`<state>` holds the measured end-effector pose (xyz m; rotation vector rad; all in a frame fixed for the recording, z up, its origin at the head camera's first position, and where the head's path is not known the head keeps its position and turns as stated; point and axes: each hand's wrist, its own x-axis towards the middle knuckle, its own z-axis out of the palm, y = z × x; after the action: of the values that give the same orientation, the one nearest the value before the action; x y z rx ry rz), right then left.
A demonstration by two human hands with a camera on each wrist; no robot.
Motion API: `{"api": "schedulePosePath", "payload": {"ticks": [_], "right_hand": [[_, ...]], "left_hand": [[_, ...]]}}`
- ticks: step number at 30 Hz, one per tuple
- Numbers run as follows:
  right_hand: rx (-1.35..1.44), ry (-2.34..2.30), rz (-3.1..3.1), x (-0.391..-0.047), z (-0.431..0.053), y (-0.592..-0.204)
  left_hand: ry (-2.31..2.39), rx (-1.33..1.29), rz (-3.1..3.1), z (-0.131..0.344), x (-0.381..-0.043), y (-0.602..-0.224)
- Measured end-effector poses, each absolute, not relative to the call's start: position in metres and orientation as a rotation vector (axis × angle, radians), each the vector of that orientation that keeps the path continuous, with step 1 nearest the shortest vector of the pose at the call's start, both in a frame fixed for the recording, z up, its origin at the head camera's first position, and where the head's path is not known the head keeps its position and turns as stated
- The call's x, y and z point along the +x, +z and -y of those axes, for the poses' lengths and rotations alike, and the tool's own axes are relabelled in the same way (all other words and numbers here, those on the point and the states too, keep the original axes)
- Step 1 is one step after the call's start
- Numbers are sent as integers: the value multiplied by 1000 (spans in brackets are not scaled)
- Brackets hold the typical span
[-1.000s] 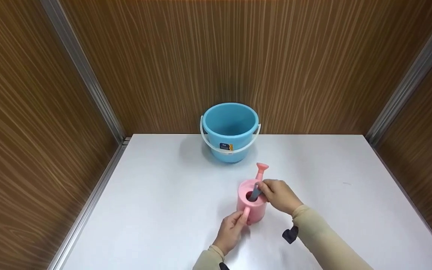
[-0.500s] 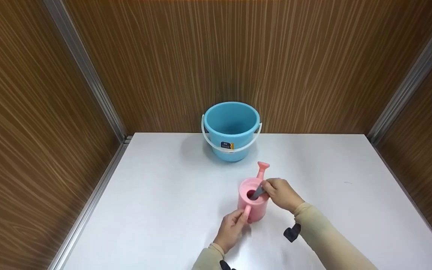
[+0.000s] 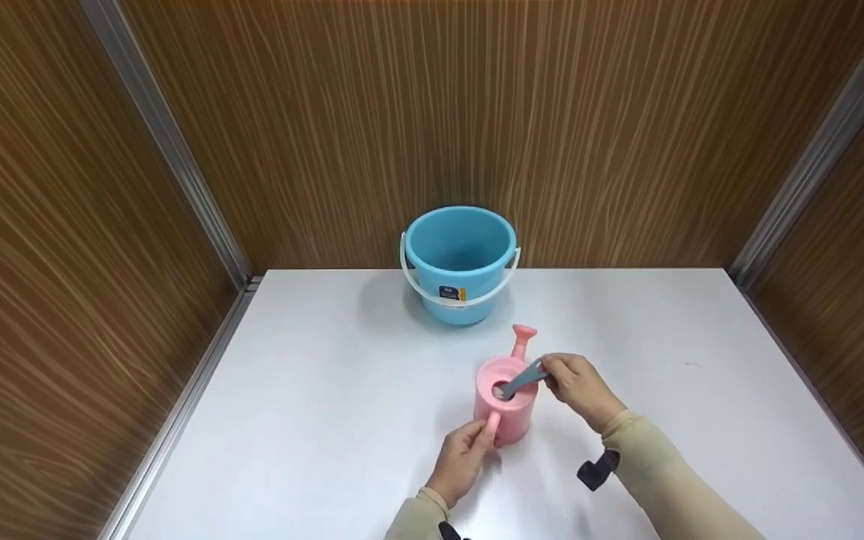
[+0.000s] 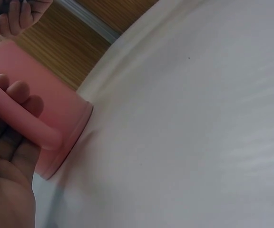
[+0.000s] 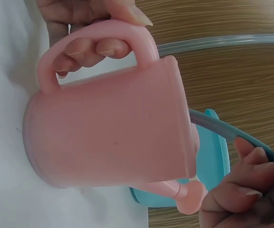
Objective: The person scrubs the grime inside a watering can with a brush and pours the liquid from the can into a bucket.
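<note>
A pink watering can (image 3: 514, 426) stands upright on the white table, its rose pointing away. My left hand (image 3: 460, 459) grips the can's handle; in the right wrist view its fingers (image 5: 82, 52) pass through the loop. My right hand (image 3: 580, 388) pinches the end of a slim grey-blue brush (image 3: 525, 377) at the can's right side. The brush slants down into the round top opening, where a pale, bristle-like end shows just inside. The rest of the can's inside is hidden.
Behind the can, a blue bucket (image 3: 481, 279) with its white handle hanging down in front stands near the back wall (image 3: 312, 135). Wood-grain panels with grey metal corner strips enclose the white table (image 3: 312, 420) at the back and sides.
My right hand has moved right and slightly up, drawing the brush partly out, so more of its handle and its pale end show. The left hand and the can stay put.
</note>
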<state>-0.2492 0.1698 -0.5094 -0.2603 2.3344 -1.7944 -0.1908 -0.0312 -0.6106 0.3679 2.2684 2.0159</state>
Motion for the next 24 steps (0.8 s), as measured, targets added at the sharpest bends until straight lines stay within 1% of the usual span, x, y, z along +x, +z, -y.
{"api": "schedulePosePath", "payload": {"ticks": [8,16,20,24], "right_hand": [[-297,-1743,-2371,-247,-167,-513],[-538,-1560,-2479,-243,-154,-517],[-516,-1611,-2431,-248,-154,-524],[-463,-1663,-2430,-257,-156,-541]], "left_hand": [[2014,388,-2281,30,-190,-610],[2015,366,-2251,29,-189,-610],[2026,355,-2244,29,-188,-611],[2018,378,-2274,30,-190,-609]]}}
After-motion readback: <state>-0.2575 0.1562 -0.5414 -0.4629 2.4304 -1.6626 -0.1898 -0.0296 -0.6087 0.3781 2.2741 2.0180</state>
